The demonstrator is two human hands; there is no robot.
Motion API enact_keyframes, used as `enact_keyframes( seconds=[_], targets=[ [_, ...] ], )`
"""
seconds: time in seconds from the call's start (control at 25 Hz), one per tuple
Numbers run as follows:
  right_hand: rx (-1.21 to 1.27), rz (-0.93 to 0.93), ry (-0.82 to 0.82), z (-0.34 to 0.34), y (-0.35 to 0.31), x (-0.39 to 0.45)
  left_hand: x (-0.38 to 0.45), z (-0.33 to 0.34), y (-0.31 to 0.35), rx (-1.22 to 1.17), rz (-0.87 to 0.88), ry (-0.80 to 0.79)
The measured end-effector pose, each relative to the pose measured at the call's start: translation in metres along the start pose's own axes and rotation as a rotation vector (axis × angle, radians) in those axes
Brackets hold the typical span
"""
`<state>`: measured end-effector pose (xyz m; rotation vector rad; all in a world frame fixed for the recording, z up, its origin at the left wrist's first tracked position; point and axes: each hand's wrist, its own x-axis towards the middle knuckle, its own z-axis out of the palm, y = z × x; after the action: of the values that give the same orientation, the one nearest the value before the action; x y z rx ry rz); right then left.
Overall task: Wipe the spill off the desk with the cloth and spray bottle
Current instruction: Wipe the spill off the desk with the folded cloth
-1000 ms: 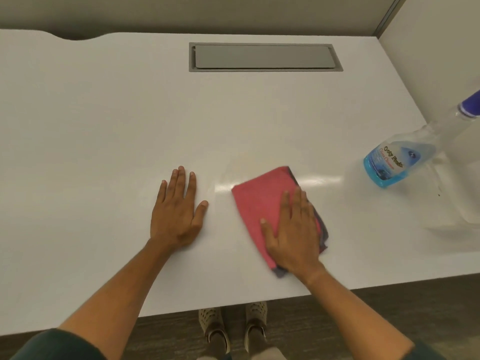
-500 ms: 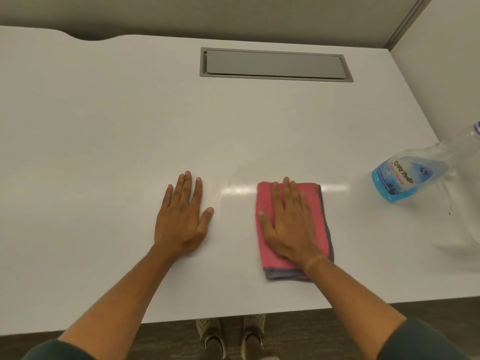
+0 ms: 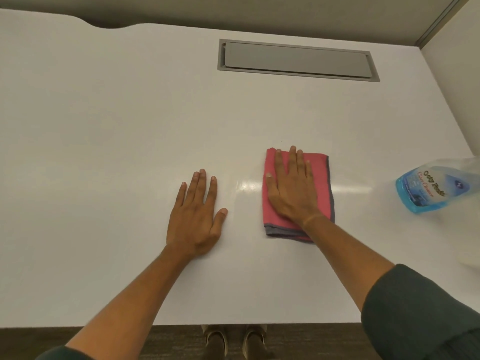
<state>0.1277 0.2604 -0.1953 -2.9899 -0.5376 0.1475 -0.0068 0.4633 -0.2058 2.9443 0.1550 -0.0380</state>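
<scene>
Mid-desk (image 3: 104, 126), right hand (image 3: 292, 188) flat on cloth (image 3: 322, 178), bare surface around.

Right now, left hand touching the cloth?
Apart. Head view shows bare desk between left hand and cloth.

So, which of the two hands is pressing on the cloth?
The right hand. It lies flat on the folded pink cloth, while the left hand rests flat on the bare white desk, apart from the cloth.
</scene>
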Motion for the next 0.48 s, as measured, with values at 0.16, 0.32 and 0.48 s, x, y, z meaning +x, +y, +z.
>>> enact_keyframes(
  seconds=[0.16,0.32,0.48],
  targets=[
    [0.013,-0.189,-0.061,0.004,-0.021,-0.023,0.000,-0.001,0.000,-0.002,0.003,-0.013],
    [0.019,-0.374,-0.100,0.008,-0.022,-0.077,-0.001,-0.002,0.000,-0.013,0.010,-0.018],
    [0.047,-0.230,-0.060,0.009,-0.006,-0.100,-0.002,-0.003,0.000,-0.019,0.002,-0.019]
  ],
)
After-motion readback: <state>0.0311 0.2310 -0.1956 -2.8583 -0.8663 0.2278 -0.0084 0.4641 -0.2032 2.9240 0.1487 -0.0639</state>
